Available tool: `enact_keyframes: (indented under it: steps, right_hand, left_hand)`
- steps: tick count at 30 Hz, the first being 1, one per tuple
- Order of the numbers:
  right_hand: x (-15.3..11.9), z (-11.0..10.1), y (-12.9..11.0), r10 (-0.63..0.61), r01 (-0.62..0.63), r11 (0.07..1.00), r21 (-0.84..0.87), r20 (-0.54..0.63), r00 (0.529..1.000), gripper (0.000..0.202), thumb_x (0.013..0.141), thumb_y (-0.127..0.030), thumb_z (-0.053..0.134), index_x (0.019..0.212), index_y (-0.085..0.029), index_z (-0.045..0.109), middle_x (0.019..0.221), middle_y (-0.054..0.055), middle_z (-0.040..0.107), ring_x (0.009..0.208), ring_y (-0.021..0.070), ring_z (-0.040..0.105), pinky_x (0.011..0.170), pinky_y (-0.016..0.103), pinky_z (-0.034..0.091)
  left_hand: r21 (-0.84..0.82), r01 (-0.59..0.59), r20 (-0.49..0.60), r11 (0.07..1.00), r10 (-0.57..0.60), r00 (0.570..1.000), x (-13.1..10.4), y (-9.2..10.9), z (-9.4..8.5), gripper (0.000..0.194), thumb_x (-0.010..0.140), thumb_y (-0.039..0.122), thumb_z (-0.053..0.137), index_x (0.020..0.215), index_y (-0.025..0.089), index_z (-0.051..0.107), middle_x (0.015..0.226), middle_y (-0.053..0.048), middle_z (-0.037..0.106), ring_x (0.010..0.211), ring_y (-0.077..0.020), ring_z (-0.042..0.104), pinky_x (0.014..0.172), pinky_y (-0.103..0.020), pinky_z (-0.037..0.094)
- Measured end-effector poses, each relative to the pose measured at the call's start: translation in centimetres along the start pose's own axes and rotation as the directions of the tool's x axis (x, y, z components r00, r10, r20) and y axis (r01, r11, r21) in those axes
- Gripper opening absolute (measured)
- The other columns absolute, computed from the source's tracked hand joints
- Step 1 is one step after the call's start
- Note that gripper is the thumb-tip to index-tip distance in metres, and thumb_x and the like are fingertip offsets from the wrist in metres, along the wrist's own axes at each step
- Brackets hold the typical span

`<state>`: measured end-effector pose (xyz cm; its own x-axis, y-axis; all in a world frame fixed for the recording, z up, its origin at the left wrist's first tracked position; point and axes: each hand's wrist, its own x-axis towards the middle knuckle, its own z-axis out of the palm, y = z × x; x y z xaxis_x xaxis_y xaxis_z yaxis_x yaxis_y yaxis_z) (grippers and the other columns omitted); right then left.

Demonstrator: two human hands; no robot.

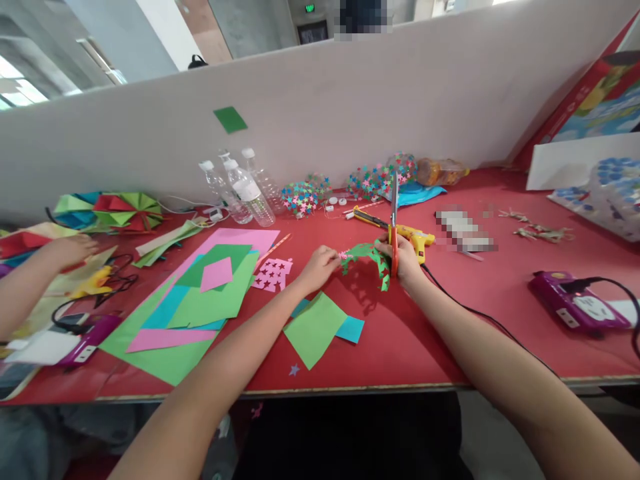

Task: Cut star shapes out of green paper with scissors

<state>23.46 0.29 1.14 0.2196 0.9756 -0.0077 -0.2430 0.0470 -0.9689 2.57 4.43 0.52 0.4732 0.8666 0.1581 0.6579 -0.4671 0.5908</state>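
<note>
Pinched in my left hand (321, 267) is the pink end of a cut-out paper strip. The strip's green part (367, 253), full of cut holes, arches across to my right hand (403, 259). That hand also holds orange-handled scissors (394, 227), their blades pointing up. Between my forearms lie a light green sheet (315, 330) and a blue piece (351, 329). A pink sheet with star-shaped holes (273, 275) rests left of my left hand. Behind my right hand is a yellow glue gun (415, 241), partly hidden by it.
Coloured paper sheets (175, 353) lie at the left, with plastic bottles (247, 190) behind. Star-covered balls (303, 197) sit near the partition (310, 100). A purple power strip (577, 303) is at the right. Another person's hand (75, 250) is at the far left.
</note>
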Motion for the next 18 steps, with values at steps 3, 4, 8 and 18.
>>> enact_keyframes:
  steps: [3, 4, 8, 18]
  right_hand:
    - [0.8, -0.6, 0.4, -0.013, 0.013, 1.0, 0.016, -0.038, 0.999, 0.044, 0.049, -0.041, 0.078, 0.077, -0.019, 0.052, 0.056, -0.007, 0.05, 0.049, 0.0088, 0.046, 0.048, 0.023, 0.038]
    - [0.9, -0.7, 0.5, -0.017, 0.018, 1.0, 0.019, -0.045, 0.999, 0.045, 0.049, -0.042, 0.079, 0.077, -0.019, 0.053, 0.057, -0.007, 0.05, 0.049, 0.0086, 0.046, 0.049, 0.023, 0.038]
    - [0.9, -0.7, 0.8, -0.02, 0.021, 1.0, 0.019, -0.043, 0.999, 0.044, 0.05, -0.042, 0.079, 0.077, -0.019, 0.054, 0.057, -0.007, 0.051, 0.049, 0.0086, 0.046, 0.049, 0.023, 0.037]
    - [-0.7, 0.4, 0.0, 0.005, -0.005, 1.0, -0.005, 0.072, 0.997, 0.039, 0.05, -0.034, 0.08, 0.074, -0.018, 0.055, 0.062, -0.006, 0.053, 0.053, 0.0089, 0.049, 0.051, 0.023, 0.038]
  left_hand:
    - [0.086, -0.037, 0.03, 0.996, 0.034, 0.999, 1.2, 0.3, 1.4, 0.019, 0.086, 0.021, 0.048, 0.071, 0.017, 0.057, 0.089, -0.007, 0.052, 0.093, -0.0206, 0.049, 0.091, -0.038, 0.04]
    - [0.111, -0.047, 0.037, 0.993, 0.043, 0.998, 1.4, 0.3, 1.7, 0.02, 0.086, 0.022, 0.049, 0.069, 0.017, 0.057, 0.089, -0.007, 0.051, 0.093, -0.0215, 0.049, 0.091, -0.04, 0.04]
    - [0.195, -0.064, -0.015, 0.979, 0.068, 0.998, 1.5, 0.3, 1.6, 0.017, 0.082, 0.028, 0.058, 0.07, 0.016, 0.059, 0.093, -0.01, 0.051, 0.097, -0.025, 0.047, 0.093, -0.044, 0.037]
    - [-0.856, 0.387, 0.391, 0.343, -0.058, 0.918, -2.7, 2.9, -0.6, 0.031, 0.075, 0.041, 0.065, 0.095, 0.017, 0.063, 0.1, -0.009, 0.07, 0.076, -0.0147, 0.064, 0.063, -0.026, 0.046]
